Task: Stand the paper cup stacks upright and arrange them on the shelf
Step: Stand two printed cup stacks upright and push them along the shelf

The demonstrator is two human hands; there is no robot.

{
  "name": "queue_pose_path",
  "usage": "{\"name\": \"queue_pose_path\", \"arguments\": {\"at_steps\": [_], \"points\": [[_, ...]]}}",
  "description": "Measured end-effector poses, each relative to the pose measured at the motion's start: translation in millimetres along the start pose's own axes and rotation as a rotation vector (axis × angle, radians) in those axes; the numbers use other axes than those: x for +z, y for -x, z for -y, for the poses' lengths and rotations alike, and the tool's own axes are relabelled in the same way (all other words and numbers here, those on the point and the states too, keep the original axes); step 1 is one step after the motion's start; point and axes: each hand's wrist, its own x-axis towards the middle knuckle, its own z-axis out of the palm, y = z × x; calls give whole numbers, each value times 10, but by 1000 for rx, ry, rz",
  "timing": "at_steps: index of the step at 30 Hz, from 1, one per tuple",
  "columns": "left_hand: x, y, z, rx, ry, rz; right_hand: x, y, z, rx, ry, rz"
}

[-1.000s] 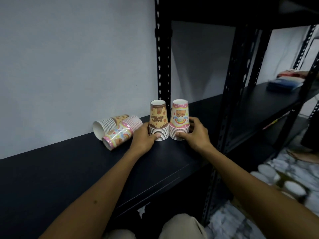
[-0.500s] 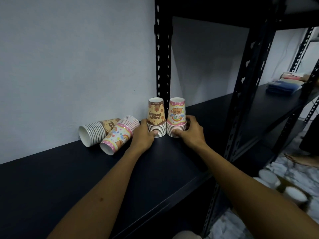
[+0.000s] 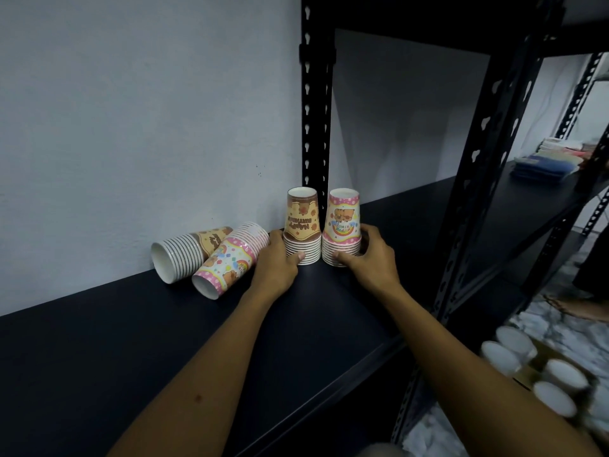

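At frame centre, the brown cup stack (image 3: 302,227) and the pink cup stack (image 3: 342,227) stand inverted, side by side on the black shelf (image 3: 131,341). The left hand (image 3: 275,262) curls its fingers round the brown stack's base; the right hand (image 3: 370,255) curls round the pink stack's base. To the left, a fallen brown stack (image 3: 188,255) and a fallen pink stack (image 3: 230,258) lie on their sides, touching.
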Motion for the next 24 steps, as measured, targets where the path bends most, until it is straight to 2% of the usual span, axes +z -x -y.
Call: {"name": "queue_pose_path", "arguments": {"at_steps": [7, 24], "points": [[2, 0, 24, 14, 0, 3, -21, 32, 17, -5, 13, -36], [-15, 27, -4, 9, -15, 22, -33, 56, 49, -12, 5, 0]]}}
